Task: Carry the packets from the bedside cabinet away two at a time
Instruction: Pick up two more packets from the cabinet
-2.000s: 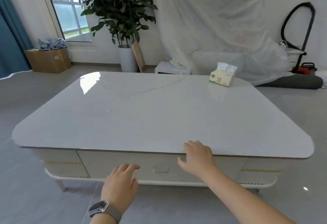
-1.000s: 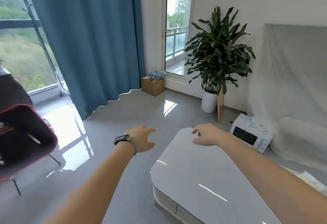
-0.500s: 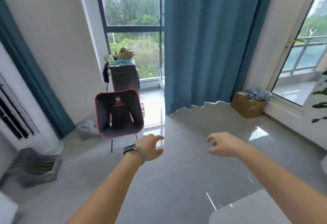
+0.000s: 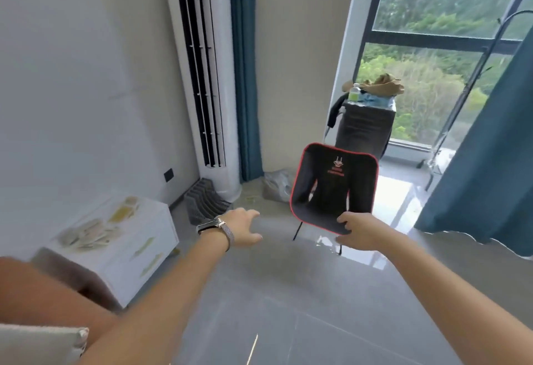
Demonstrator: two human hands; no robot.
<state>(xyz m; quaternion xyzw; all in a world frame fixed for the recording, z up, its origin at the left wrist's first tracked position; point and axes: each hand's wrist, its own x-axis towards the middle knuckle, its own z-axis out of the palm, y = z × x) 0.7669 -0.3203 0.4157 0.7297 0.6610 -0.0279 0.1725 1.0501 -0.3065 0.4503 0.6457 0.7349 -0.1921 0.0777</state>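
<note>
packets [image 4: 86, 235] are lying in a blurry heap on top of the white bedside cabinet [image 4: 135, 252], lower left of the frame. both hands are out over the floor at mid frame, holding nothing. left hand [image 4: 240, 230], fingers loosely spread, is clearly nearer, so i'd guess it reaches first. right hand [image 4: 356, 230], fingers relaxed and a bit curled, sits further right, in front of the black chair [image 4: 334, 189].
</note>
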